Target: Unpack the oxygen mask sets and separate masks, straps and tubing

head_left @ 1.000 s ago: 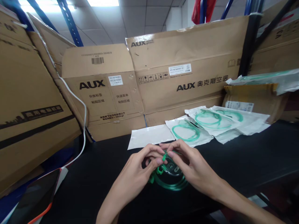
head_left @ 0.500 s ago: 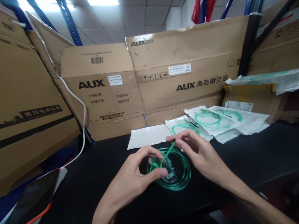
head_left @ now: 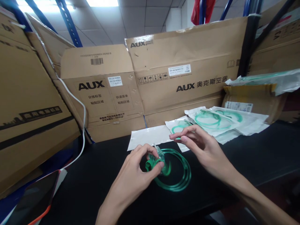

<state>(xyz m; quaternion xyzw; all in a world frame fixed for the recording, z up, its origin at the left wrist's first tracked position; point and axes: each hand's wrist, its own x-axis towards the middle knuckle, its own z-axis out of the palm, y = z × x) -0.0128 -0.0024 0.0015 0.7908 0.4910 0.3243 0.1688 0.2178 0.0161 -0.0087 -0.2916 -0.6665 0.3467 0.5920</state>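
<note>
A coil of green tubing (head_left: 182,175) with a clear mask piece lies on the black table (head_left: 246,156) in front of me. My left hand (head_left: 138,170) pinches the mask and green strap end (head_left: 156,161) at the coil's left side, fingers closed on it. My right hand (head_left: 199,145) hovers just above and right of the coil, fingers loosely curled, thumb and forefinger near each other; nothing shows between them.
An empty flat white pouch (head_left: 150,137) lies behind the coil. Several sealed pouches with green tubing (head_left: 211,120) are spread at the back right. AUX cardboard boxes (head_left: 182,72) wall the back and left. A phone (head_left: 35,197) and a white cable (head_left: 82,125) are at the left.
The right hand pulled a green strap up, then let go and lifted away to the right. The left hand kept hold and gathered the mask end of the tubing.
</note>
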